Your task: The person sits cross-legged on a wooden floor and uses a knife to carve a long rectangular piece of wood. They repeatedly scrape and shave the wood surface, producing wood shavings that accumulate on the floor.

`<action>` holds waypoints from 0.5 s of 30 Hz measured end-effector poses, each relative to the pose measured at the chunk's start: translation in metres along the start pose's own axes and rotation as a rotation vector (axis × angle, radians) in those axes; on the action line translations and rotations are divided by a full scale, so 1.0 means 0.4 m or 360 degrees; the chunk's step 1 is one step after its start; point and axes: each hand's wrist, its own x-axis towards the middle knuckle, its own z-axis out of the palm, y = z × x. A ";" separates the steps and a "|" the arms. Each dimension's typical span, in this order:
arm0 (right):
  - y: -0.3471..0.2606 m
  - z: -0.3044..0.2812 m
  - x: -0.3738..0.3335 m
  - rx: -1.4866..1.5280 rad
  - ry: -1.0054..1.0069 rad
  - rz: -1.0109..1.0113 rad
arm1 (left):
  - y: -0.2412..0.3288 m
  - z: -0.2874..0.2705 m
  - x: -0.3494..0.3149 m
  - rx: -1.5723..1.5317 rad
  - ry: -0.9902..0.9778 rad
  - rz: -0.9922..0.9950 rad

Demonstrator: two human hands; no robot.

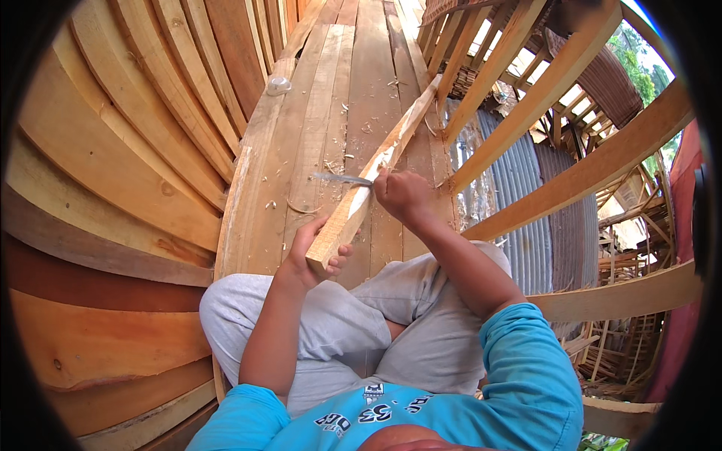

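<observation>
A long squared wooden beam (pixel 350 214) slants away from my lap toward the upper right, its far end close to the railing posts. Around its near end my left hand (pixel 314 246) is wrapped, fingers curling under the wood. Farther up the beam my right hand (pixel 402 195) is closed on the handle of a knife, which the fist mostly hides. The knife's blade (pixel 342 178) points left across the beam and looks slightly blurred. Pale, freshly cut wood (pixel 361 197) shows along the beam's upper edge beside the knife.
I sit cross-legged on a plank floor (pixel 301 150) scattered with wood shavings (pixel 302 208). A small clear container (pixel 278 86) stands by the left wall of boards (pixel 135 161). Slanted wooden posts (pixel 534 109) line the right side, with corrugated metal sheets (pixel 519 195) beyond them.
</observation>
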 end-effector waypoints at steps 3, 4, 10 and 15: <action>0.272 0.075 0.084 -0.0208 0.0583 0.0378 | -0.043 0.043 0.045 0.0151 0.0032 -0.0046; 0.294 0.076 0.086 -0.0208 0.0526 0.0343 | -0.057 0.063 0.047 0.0123 0.0114 0.0010; 0.203 0.003 0.098 -0.0213 0.0299 0.0374 | -0.014 0.045 0.011 0.0141 0.0069 -0.0015; 0.125 -0.077 0.083 0.0389 -0.0151 0.0652 | -0.024 0.049 0.008 0.0114 0.0077 -0.0005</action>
